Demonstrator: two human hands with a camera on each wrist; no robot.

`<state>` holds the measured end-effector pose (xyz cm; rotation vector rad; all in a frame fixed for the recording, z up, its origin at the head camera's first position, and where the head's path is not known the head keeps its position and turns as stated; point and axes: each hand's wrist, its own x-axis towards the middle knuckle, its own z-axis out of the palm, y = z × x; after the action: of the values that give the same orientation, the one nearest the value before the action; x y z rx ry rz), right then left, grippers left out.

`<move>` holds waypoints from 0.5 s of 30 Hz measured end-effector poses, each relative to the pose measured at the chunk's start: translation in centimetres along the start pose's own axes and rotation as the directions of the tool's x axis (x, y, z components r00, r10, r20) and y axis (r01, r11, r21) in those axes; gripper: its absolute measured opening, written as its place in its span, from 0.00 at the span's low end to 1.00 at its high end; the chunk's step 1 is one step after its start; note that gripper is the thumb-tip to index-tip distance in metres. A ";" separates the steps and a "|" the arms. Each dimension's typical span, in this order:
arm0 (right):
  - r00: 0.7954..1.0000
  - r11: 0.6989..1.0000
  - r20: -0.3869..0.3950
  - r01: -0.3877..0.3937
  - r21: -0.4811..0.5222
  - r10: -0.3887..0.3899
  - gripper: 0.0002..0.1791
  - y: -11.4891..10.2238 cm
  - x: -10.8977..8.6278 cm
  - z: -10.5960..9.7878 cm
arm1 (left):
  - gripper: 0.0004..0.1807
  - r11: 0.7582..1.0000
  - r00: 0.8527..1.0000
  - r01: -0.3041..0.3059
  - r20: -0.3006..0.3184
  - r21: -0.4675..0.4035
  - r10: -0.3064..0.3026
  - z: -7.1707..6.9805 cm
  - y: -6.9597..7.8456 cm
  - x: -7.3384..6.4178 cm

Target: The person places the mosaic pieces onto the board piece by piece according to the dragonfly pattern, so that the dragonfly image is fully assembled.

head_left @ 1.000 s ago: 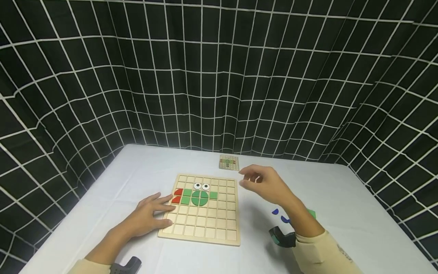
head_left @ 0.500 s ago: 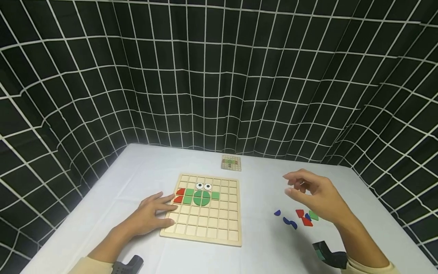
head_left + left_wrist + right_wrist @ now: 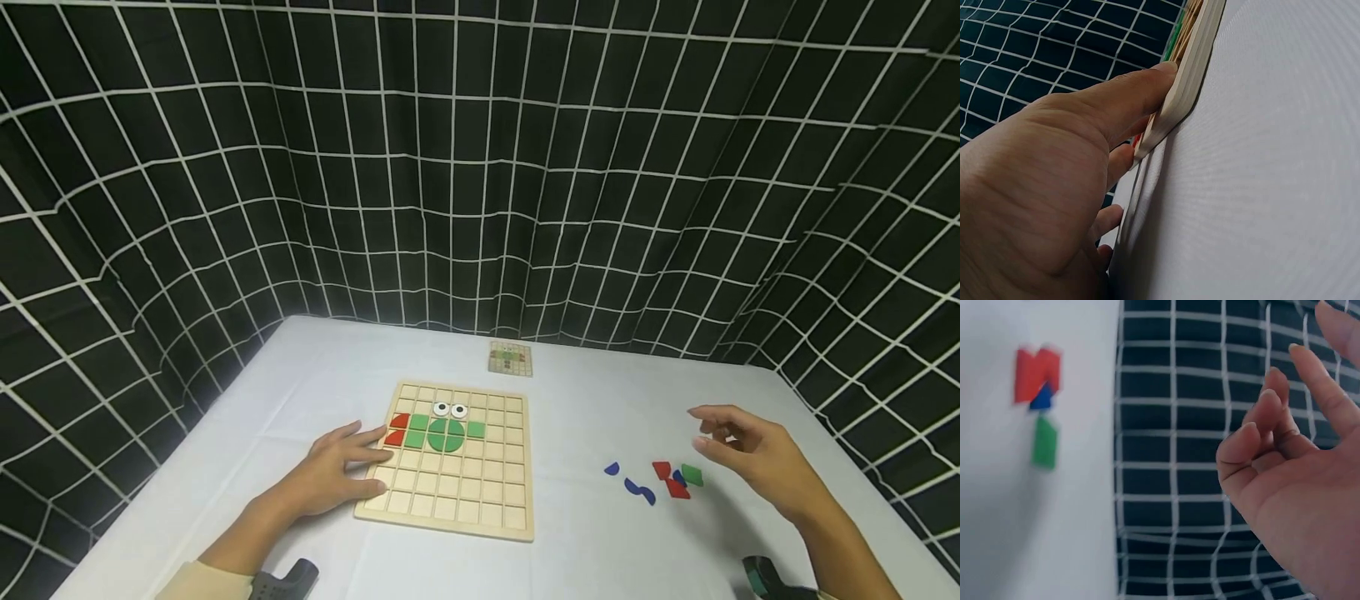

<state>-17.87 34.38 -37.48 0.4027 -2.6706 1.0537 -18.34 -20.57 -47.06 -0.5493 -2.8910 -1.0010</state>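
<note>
My left hand [image 3: 333, 475] rests with spread fingers on the left edge of a wooden grid board [image 3: 450, 504]; in the left wrist view its thumb lies on the board's rim [image 3: 1192, 81]. Set in the board are two red pieces [image 3: 396, 437], green squares [image 3: 417, 431], a green circle of quarter pieces [image 3: 446, 435] and two white eye pieces [image 3: 441, 409]. My right hand [image 3: 757, 454] hovers above the table, fingers loosely bent and holding nothing. Left of it lie red pieces [image 3: 677, 487], a green piece [image 3: 692, 475] and blue half-round pieces [image 3: 639, 490].
A small pattern card [image 3: 510, 358] with a printed green and red figure lies behind the board. Another blue piece [image 3: 612, 468] sits between the board and the other loose pieces. A dark grid-lined curtain [image 3: 480, 167] stands behind the white table [image 3: 585, 533].
My right hand has moved from beside the board's upper right corner to the right, past the loose pieces, uncovering them. My left hand has stayed on the board's edge.
</note>
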 end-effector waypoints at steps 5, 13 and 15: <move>0.993 0.993 0.006 -0.115 -0.003 0.115 0.24 2.3 -0.4 -0.1 | 0.27 1.000 1.000 0.007 0.008 -0.015 -0.007 0.0 0.2 0.0; 0.977 0.978 0.042 -0.207 0.005 0.207 0.25 5.4 -1.2 0.7 | 0.28 1.000 1.000 0.024 0.009 -0.006 -0.024 -0.2 0.4 -0.1; 0.974 0.975 0.050 -0.220 -0.009 0.221 0.26 6.0 -1.3 0.9 | 0.27 1.000 1.000 0.022 0.006 -0.005 -0.022 -0.3 0.4 -0.1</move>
<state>-18.81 38.18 -42.32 0.1348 -2.8122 1.1124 -18.19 -20.53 -46.58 -0.5229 -2.9063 -1.0117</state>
